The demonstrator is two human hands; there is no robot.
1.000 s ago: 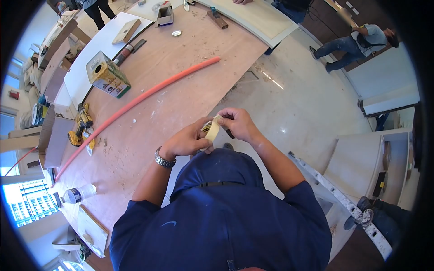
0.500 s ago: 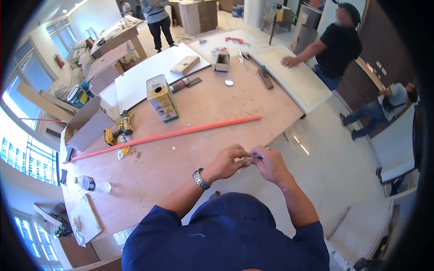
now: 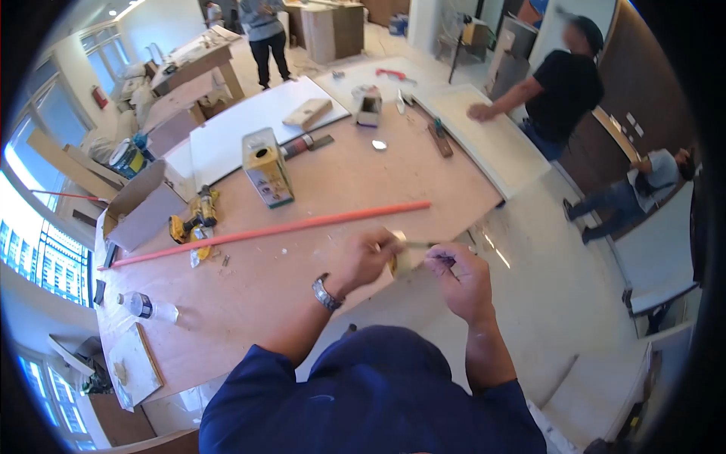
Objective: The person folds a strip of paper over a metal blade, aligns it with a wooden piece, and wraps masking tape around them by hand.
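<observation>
My left hand point(image 3: 364, 263), with a metal watch on its wrist, is closed on a pale, yellowish roll of tape point(image 3: 401, 257), partly hidden by the fingers. A thin strip point(image 3: 418, 244) stretches from the roll across to my right hand point(image 3: 464, 278), whose fingers are pinched on its end. Both hands are over the front edge of the pinkish worktable point(image 3: 302, 265). Beyond them, a long orange-red tube point(image 3: 302, 225) lies across the tabletop.
A rectangular can point(image 3: 266, 178), a yellow drill point(image 3: 200, 216), a water bottle point(image 3: 147, 307) and an open carton point(image 3: 144, 208) stand or lie on the table. Farther back are a wood block point(image 3: 308, 113) and a white panel point(image 3: 484, 140), which a person in black touches.
My hands were together with fingertips meeting; now they are apart, with the strip stretched between them. The roll has come into view in my left hand.
</observation>
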